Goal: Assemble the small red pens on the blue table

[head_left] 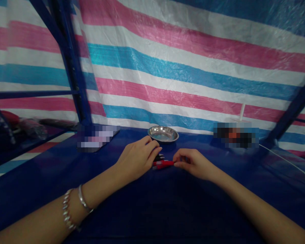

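Note:
Two or more red pens (pixel 165 164) lie together on the blue table top, between my hands. My right hand (pixel 190 162) pinches the right end of a red pen between thumb and fingers. My left hand (pixel 139 157) is closed, with its fingers curled down at the left of the pens. Black pens (pixel 159 157) poke out from under those fingers, just behind the red ones; their left ends are hidden by the hand. Beyond both hands stands a shallow round metal dish (pixel 163 134).
A blurred-out flat item (pixel 98 138) lies at the back left of the blue table (pixel 162 210). Another blurred object (pixel 235 135) sits at the back right, with a white cable (pixel 287 159) near it. Striped sheeting (pixel 180 74) hangs behind, between blue metal posts (pixel 71 74).

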The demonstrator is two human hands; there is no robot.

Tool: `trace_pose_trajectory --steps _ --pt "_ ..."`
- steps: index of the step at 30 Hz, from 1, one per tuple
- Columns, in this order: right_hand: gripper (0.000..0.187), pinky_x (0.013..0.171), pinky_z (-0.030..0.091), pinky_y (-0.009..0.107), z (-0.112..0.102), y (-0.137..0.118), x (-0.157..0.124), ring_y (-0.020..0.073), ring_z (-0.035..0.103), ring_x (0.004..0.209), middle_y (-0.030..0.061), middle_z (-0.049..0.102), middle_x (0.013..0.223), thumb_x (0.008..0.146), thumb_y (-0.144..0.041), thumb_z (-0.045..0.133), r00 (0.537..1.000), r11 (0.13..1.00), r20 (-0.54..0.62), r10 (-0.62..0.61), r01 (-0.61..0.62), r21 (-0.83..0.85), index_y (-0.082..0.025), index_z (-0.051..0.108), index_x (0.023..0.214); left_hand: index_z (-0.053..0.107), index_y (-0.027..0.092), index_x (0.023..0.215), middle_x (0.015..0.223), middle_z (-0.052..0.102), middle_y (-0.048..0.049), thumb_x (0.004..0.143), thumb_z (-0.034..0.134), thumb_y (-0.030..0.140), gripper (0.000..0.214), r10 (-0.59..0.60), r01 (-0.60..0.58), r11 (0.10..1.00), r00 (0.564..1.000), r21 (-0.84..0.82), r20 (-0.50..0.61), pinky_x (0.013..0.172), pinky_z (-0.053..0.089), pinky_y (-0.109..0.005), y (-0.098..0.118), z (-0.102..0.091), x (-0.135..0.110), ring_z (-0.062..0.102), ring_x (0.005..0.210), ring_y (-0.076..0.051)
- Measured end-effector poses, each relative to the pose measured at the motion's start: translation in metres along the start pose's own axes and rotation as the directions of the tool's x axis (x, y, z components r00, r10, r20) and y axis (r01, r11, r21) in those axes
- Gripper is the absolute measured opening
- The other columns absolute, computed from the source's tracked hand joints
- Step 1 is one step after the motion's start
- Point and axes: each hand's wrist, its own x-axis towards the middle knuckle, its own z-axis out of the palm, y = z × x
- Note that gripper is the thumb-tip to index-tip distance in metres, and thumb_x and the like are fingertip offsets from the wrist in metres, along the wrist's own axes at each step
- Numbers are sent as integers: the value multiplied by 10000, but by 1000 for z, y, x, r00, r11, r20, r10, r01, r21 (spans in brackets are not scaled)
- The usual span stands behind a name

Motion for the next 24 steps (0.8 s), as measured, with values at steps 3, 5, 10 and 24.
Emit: trace_pose_trajectory --steps 3,5,10,24 --pt "80 484 324 202 0 3 1 86 445 529 -7 547 643 733 -214 533 998 1000 -68 13 -12 11 -156 575 767 548 174 897 867 514 -34 874 299 317 288 58 -55 997 995 -49 76 656 420 -255 2 -2 -1 522 748 -137" --pt "86 488 331 206 0 4 2 87 447 531 2 564 671 739 -224 525 995 1000 -98 8 -6 19 -157 574 763 556 177 882 848 511 -28 875 299 323 296 90 -83 994 990 -66 112 658 416 -249 3 -2 -1 517 737 -129" --pt "91 496 340 212 1 4 1 92 450 542 10 576 691 748 -223 515 993 1000 -116 -6 9 20 -155 568 778 563 175 858 825 508 -25 874 304 344 310 119 -109 991 984 -82 129 632 403 -233 3 -1 -3 508 712 -120" --pt "108 468 316 200 1 2 2 81 422 517 0 544 661 754 -249 508 993 995 -114 39 -27 98 -153 553 771 557 157 860 833 528 -41 869 317 303 281 88 -87 996 984 -13 152 629 406 -250 -1 2 -1 523 729 -140"
